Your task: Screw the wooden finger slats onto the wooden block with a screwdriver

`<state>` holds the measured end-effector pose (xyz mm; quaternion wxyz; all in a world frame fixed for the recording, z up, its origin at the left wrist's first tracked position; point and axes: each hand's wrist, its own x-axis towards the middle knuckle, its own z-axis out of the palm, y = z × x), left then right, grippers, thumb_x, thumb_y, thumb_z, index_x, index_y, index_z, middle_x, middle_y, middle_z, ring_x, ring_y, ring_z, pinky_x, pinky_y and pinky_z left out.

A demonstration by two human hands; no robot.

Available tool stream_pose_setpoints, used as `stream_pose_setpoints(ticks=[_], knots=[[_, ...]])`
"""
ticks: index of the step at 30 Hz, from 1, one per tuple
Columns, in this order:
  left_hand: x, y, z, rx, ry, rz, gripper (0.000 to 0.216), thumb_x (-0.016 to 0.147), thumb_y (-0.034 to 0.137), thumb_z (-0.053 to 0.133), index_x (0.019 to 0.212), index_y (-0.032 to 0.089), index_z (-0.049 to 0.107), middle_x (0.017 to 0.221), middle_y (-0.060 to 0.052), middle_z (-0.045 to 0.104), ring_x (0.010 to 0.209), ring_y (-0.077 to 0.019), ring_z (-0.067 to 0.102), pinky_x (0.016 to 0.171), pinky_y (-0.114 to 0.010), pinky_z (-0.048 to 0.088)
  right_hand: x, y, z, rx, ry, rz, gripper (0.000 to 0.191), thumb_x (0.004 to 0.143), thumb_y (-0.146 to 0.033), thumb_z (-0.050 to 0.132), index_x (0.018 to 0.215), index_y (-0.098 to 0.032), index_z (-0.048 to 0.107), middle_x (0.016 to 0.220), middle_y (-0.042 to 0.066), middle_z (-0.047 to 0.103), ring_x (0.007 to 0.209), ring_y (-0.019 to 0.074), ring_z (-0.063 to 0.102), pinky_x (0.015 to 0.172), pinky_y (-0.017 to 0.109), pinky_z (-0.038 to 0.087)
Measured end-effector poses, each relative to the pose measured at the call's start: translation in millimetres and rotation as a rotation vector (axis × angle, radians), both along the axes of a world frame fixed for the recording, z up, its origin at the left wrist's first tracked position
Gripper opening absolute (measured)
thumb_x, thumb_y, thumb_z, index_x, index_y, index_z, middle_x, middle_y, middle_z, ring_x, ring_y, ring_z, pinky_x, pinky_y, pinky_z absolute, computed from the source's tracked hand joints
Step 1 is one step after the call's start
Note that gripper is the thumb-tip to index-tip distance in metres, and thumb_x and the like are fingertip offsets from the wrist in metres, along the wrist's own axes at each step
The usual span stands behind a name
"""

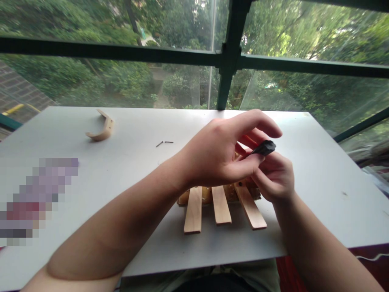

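Observation:
Between the thumb and fingers of my left hand point(225, 150) is a black tool handle point(265, 148), tilted up to the right. The index finger arches above it, and the tool's other end is hidden behind the hand. My right hand point(278, 172) is close beneath the handle with its fingers curled; what they grip, if anything, is hidden. Below both hands lies a glossy brown-gold lumpy object point(206, 195). A left wooden slat point(193, 211), a middle slat point(221, 205) and a right slat point(251, 207) stick out from it towards me. A dark hole shows in the right slat.
Two small screws point(164, 142) lie on the white table point(136, 134), left of my hands. Farther left rests a curved wooden piece point(106, 130) with holes. A blurred-out purple item point(45, 194) is at the left edge. Green-framed windows point(229, 52) stand behind the table.

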<state>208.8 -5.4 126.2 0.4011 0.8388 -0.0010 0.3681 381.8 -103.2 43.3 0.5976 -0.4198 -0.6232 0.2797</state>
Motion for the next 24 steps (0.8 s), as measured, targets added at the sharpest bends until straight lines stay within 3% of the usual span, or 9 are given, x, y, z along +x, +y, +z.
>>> stream_pose_setpoints(ticks=[4,8,13,24], knots=[[0.2,1.1,0.5,0.050,-0.003,0.017,0.028,0.088,0.006,0.064,0.114,0.017,0.065,0.107,-0.003,0.071,0.098,-0.0124,0.073,0.082,-0.022,0.065,-0.9,0.3,2.6,0.013,-0.029,-0.009,0.021,0.095,-0.016,0.064,0.114,-0.020,0.073,0.092,0.006,0.073,0.079,0.0170,0.067,0.071,0.030,0.054],[0.8,3.6,0.6,0.152,-0.021,0.069,0.027,0.085,0.008,0.068,0.111,0.018,0.067,0.107,-0.003,0.073,0.095,-0.0135,0.072,0.086,-0.026,0.065,-1.0,0.7,4.0,0.045,-0.073,-0.051,0.029,0.094,-0.011,0.065,0.120,-0.021,0.073,0.111,0.008,0.077,0.100,0.0195,0.074,0.090,0.030,0.058],[0.7,4.3,0.8,0.141,-0.034,0.091,0.024,0.085,0.009,0.068,0.108,0.017,0.068,0.103,-0.003,0.074,0.088,-0.0123,0.073,0.083,-0.025,0.064,-0.4,1.2,0.8,0.028,-0.017,-0.012,0.032,0.094,-0.012,0.066,0.123,-0.024,0.073,0.111,0.006,0.077,0.099,0.0185,0.075,0.088,0.028,0.059],[-2.4,0.2,4.4,0.084,0.018,0.027,0.030,0.084,0.005,0.063,0.112,0.017,0.068,0.105,-0.004,0.074,0.095,-0.0138,0.073,0.082,-0.024,0.064,2.0,0.3,-0.6,-0.007,0.008,0.009,0.026,0.094,-0.021,0.066,0.119,-0.020,0.074,0.109,0.011,0.077,0.102,0.0258,0.074,0.091,0.040,0.059]])
